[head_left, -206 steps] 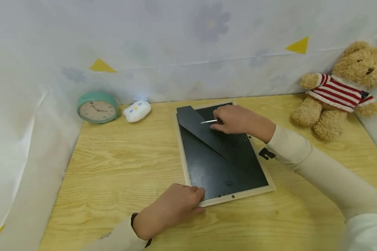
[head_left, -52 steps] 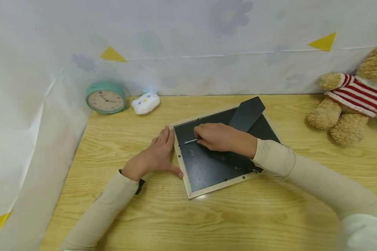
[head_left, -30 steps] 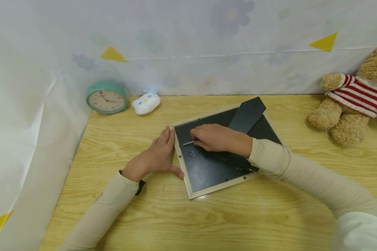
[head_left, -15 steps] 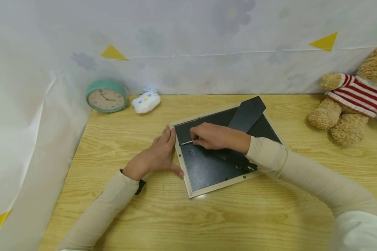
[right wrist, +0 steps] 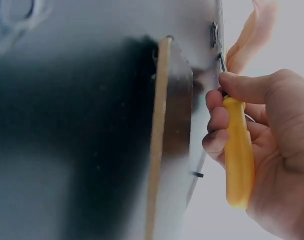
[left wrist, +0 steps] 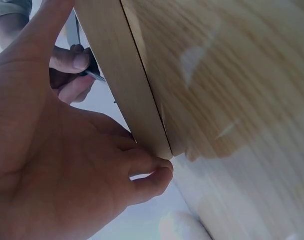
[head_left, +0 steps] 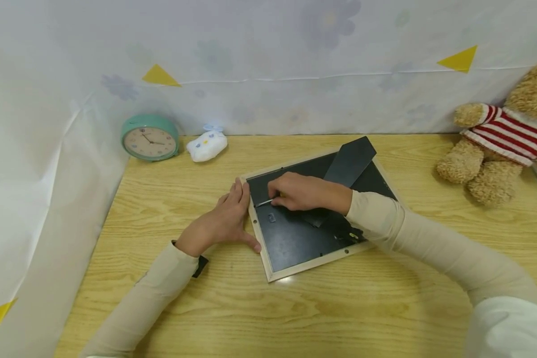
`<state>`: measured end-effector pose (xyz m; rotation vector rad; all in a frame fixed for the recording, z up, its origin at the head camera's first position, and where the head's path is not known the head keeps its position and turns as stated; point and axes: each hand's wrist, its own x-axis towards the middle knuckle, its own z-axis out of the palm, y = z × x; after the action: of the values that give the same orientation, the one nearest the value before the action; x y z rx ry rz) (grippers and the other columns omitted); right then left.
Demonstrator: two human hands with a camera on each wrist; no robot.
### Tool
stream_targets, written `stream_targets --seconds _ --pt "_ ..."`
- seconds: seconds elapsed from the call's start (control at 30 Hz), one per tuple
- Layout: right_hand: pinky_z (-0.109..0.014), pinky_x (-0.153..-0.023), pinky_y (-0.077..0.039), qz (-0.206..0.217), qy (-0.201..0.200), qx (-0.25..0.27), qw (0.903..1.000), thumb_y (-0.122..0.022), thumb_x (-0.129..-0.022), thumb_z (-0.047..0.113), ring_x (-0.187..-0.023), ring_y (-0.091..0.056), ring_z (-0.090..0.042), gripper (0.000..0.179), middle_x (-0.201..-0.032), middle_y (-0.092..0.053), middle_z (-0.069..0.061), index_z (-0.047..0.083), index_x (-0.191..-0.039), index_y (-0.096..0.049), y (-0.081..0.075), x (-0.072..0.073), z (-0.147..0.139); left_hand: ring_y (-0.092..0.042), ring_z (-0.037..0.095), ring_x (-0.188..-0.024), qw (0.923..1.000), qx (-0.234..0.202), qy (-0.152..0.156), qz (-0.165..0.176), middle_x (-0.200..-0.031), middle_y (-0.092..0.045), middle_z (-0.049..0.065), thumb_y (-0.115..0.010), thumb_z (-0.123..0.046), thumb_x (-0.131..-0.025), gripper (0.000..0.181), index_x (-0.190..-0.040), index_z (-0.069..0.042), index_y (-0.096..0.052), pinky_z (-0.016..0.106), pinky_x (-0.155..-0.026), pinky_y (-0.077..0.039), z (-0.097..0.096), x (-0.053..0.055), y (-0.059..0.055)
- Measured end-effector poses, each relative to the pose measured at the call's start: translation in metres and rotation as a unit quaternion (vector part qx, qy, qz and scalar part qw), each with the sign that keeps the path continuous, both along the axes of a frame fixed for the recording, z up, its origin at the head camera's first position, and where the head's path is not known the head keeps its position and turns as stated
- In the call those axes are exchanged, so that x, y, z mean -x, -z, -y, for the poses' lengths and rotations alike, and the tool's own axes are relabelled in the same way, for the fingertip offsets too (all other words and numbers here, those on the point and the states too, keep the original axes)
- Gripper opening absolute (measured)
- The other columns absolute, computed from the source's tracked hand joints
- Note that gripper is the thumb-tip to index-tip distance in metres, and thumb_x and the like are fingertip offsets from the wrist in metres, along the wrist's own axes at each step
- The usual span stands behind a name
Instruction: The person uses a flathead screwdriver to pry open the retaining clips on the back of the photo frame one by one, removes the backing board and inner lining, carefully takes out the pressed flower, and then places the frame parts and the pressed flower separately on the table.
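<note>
Left hand (head_left: 221, 221): thumb spread from fingers, touching the picture frame (head_left: 291, 243)
Right hand (head_left: 306, 193): gripping a yellow screwdriver (right wrist: 239, 155), tip near left hand

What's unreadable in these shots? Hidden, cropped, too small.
- Picture frame front, head view: turned downward; only the back shows.
- Screwdriver handle, head view: mostly covered by the right hand.
- Screwdriver tip, left wrist view: blocked by the wooden rim.
- Teddy bear, head view: face cut by the right edge.
- Clock numerals, head view: too small.
</note>
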<state>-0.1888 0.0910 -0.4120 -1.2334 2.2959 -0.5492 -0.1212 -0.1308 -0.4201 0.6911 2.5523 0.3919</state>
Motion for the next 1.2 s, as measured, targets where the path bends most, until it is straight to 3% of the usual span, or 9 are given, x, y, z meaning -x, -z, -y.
stream_targets --seconds 0.57,0.67,0.77,0.87,1.0,1.1,1.2 --pt "-0.029 -0.069 -0.052 -0.001 -0.005 0.016 0.9999 -0.063 -0.100 0.014 -0.076 -0.062 -0.011 0.007 -0.094 -0.068 -0.002 0.008 -0.100 -0.066 0.004 0.004 0.001 0.005 0.046 -0.149 1.0000 -0.008 0.000 -0.003 -0.156 0.015 0.039 -0.089 -0.061 -0.062 0.150 -0.152 0.015 0.004 0.058 -0.117 -0.018 -0.002 0.000 -0.002" --pt "-0.029 -0.067 -0.050 -0.010 -0.003 0.001 0.9999 -0.062 -0.101 0.013 -0.074 -0.061 -0.011 0.006 -0.091 -0.067 -0.002 0.009 -0.099 -0.066 0.000 0.001 0.003 0.005 0.047 -0.149 0.9998 -0.016 0.002 -0.007 -0.155 0.014 0.040 -0.090 -0.059 -0.062 0.150 -0.152 0.016 0.004 0.059 -0.116 -0.019 -0.001 -0.001 -0.002" --pt "-0.028 -0.062 -0.047 -0.038 -0.001 -0.045 0.9982 -0.058 -0.102 0.014 -0.069 -0.058 -0.012 0.009 -0.085 -0.064 -0.001 0.010 -0.099 -0.065 -0.007 -0.004 0.009 0.005 0.047 -0.149 0.9996 -0.026 0.002 -0.008 -0.155 0.014 0.040 -0.091 -0.056 -0.064 0.148 -0.152 0.016 0.004 0.060 -0.116 -0.018 -0.001 -0.002 -0.002" --pt "-0.029 -0.059 -0.043 -0.094 -0.017 -0.116 0.9886 -0.055 -0.104 0.016 -0.064 -0.057 -0.014 0.013 -0.081 -0.062 -0.003 0.009 -0.106 -0.066 -0.017 -0.010 0.019 0.006 0.047 -0.148 0.9995 -0.030 0.001 -0.005 -0.156 0.014 0.039 -0.091 -0.055 -0.064 0.147 -0.152 0.016 0.004 0.059 -0.117 -0.018 -0.001 -0.002 -0.002" --pt "-0.031 -0.059 -0.043 -0.164 -0.052 -0.192 0.9662 -0.054 -0.104 0.016 -0.065 -0.059 -0.019 0.023 -0.084 -0.064 -0.006 0.007 -0.122 -0.066 -0.027 -0.015 0.030 0.005 0.047 -0.148 0.9994 -0.034 0.000 -0.004 -0.155 0.014 0.040 -0.091 -0.054 -0.064 0.147 -0.152 0.016 0.003 0.059 -0.117 -0.017 -0.002 -0.003 -0.002" --pt "-0.033 -0.062 -0.046 -0.191 -0.068 -0.217 0.9548 -0.057 -0.102 0.016 -0.069 -0.060 -0.022 0.022 -0.085 -0.064 -0.007 0.008 -0.121 -0.067 -0.032 -0.019 0.036 0.005 0.047 -0.149 0.9994 -0.034 0.000 -0.004 -0.155 0.013 0.040 -0.091 -0.054 -0.063 0.147 -0.152 0.016 0.003 0.059 -0.117 -0.017 -0.002 -0.002 -0.001" --pt "-0.034 -0.064 -0.049 -0.201 -0.071 -0.226 0.9505 -0.062 -0.100 0.017 -0.072 -0.060 -0.021 0.017 -0.088 -0.065 -0.006 0.012 -0.114 -0.069 -0.038 -0.022 0.042 0.007 0.046 -0.149 0.9994 -0.034 0.000 0.001 -0.155 0.015 0.040 -0.091 -0.055 -0.064 0.148 -0.153 0.015 0.004 0.059 -0.117 -0.016 -0.002 -0.002 -0.001"
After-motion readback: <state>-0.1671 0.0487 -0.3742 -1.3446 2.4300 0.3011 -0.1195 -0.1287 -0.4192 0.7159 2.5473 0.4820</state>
